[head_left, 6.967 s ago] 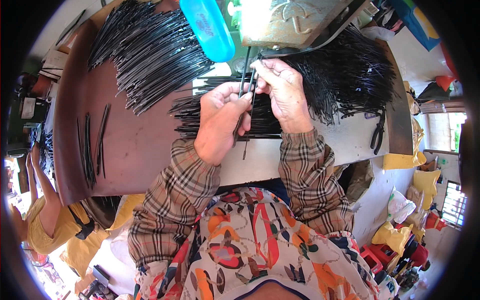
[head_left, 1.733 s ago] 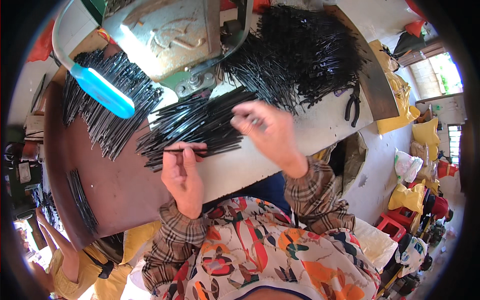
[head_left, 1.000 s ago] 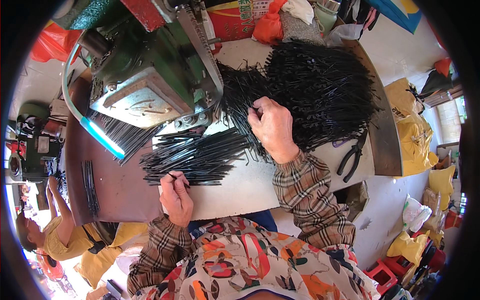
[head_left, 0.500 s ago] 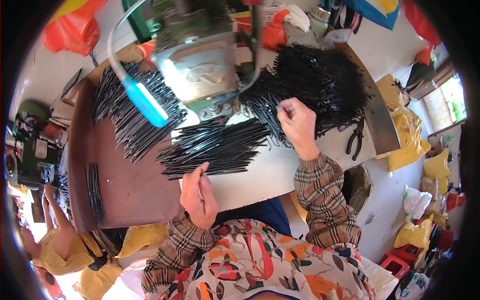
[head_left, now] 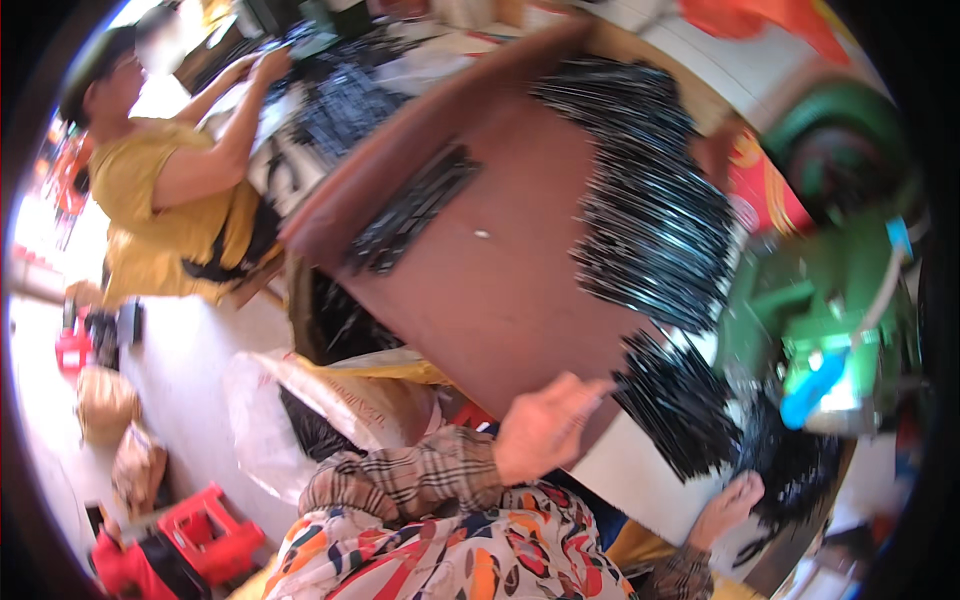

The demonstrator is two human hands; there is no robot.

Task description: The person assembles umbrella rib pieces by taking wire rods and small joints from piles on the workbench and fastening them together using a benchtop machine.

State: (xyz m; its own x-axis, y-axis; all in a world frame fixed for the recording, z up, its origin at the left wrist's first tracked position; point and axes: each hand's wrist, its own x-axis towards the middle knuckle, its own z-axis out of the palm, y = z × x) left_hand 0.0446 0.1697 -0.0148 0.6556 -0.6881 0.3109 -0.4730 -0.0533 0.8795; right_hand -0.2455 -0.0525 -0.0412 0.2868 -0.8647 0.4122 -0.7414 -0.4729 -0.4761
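Observation:
My left hand [head_left: 545, 428] is over the near edge of the brown-topped table, its blurred fingers stretched toward a small heap of thin black rods [head_left: 680, 405]. Nothing shows in those fingers. My right hand [head_left: 728, 508] is lower right, over the pale part of the tabletop [head_left: 640, 480] near the heap's near end. Motion smears its fingers, so I cannot make out whether they hold anything. Beyond it lies a dark pile of black pieces [head_left: 795, 460]. A larger layered stack of black rods [head_left: 650, 200] covers the table's far right.
A green machine [head_left: 770, 290] with a blue lamp [head_left: 815, 390] stands at the right. A narrow black bundle [head_left: 415, 210] lies by the table's raised brown rim [head_left: 440, 100]. A person in yellow [head_left: 180, 170] works at the upper left. Sacks [head_left: 340, 400] and a red stool [head_left: 215, 530] are on the floor.
The view has swung left, so the machine and rods now appear farther right. My right hand has come down from the dark pile toward the table's near side. My left fingers look straighter.

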